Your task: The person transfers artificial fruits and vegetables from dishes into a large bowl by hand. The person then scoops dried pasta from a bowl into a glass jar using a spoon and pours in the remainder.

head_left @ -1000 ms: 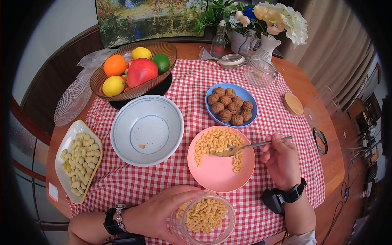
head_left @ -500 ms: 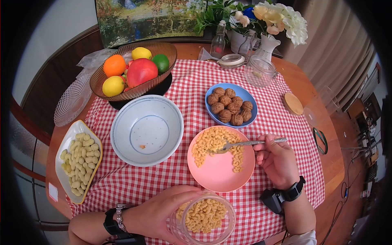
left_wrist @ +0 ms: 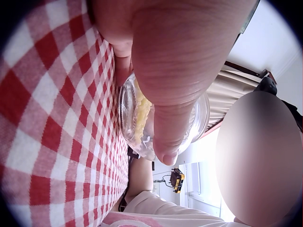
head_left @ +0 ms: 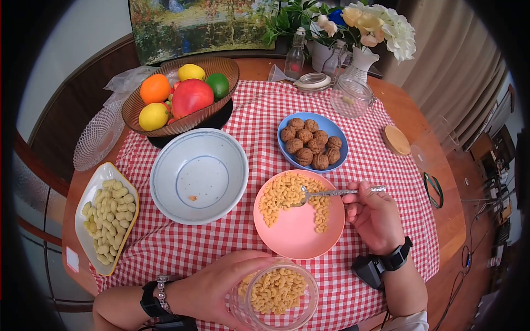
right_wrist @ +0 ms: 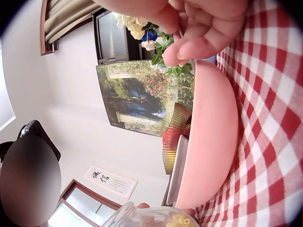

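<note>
My right hand [head_left: 376,218] pinches the handle of a metal spoon [head_left: 337,192] between thumb and fingers, at the right side of a pink bowl [head_left: 292,240]. The spoon's head lies among elbow macaroni [head_left: 282,191] gathered along the bowl's far side. At the front, my left hand [head_left: 223,287] is curled round a clear glass jar [head_left: 313,292] part-filled with more macaroni. In the left wrist view, its thumb [left_wrist: 170,127] lies across the side of the jar. The spoon's head is hidden behind the pink wall in the right wrist view.
A blue plate of walnuts [head_left: 343,150] stands behind the pink bowl. Left of it are a large white-blue bowl [head_left: 199,182] with crumbs, a dish of peanuts [head_left: 110,218] and a fruit bowl [head_left: 229,71]. An open glass jar [head_left: 353,96], bottles and a flower vase [head_left: 361,62] stand at the back.
The right hand and spoon have shifted slightly left and back, and the spoon's head has moved farther into the macaroni. The left hand and jar have stayed in place.
</note>
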